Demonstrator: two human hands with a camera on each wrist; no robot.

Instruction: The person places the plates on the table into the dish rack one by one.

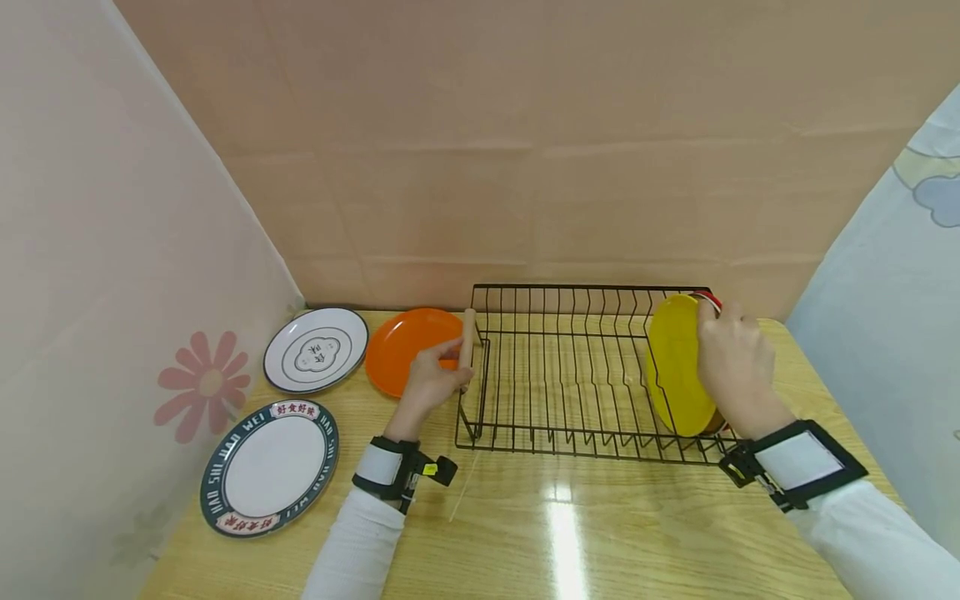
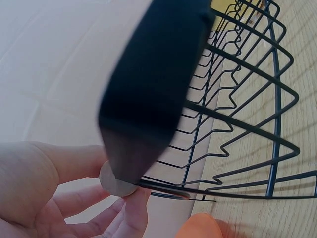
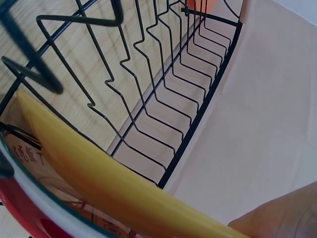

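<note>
Slotting a yellow plate into the rack, the right hand grips it; the left hand clasps the rack's nine-o'clock handle; three plates wait.

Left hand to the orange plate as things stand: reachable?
Probably yes. The left hand grips the rack's wooden handle, and the orange plate lies right beside it, nothing between.

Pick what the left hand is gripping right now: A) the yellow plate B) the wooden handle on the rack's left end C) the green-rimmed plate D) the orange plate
B: the left hand curls round the wooden handle at the left end of the black wire rack, while the orange plate lies flat on the table behind it and the right hand holds the yellow plate upright in the rack.
</note>
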